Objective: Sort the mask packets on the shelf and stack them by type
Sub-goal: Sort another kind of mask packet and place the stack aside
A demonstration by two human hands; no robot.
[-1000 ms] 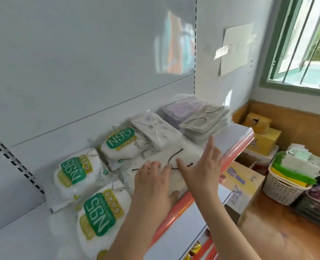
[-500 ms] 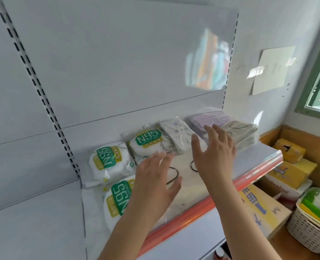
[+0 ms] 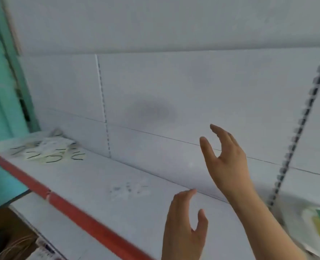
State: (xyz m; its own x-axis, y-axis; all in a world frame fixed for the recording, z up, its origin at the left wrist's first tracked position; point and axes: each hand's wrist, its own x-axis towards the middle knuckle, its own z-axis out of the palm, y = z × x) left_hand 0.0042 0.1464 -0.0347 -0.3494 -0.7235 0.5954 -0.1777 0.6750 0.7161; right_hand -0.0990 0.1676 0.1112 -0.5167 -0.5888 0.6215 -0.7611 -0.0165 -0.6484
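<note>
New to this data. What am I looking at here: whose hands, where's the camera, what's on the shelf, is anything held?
No robot here: a person works with bare hands, filmed by one wide-angle camera worn on the head, looking forward and down. That is the only view, and it is motion-blurred. The left hand and the right hand are both raised over a white shelf with a red front edge; fingers are loosely spread and neither holds anything. Far left on the shelf lies a loose pile of flat mask packets with dark ear loops. At the right edge, part of a white packet with a green label shows; its print is too blurred to read.
</note>
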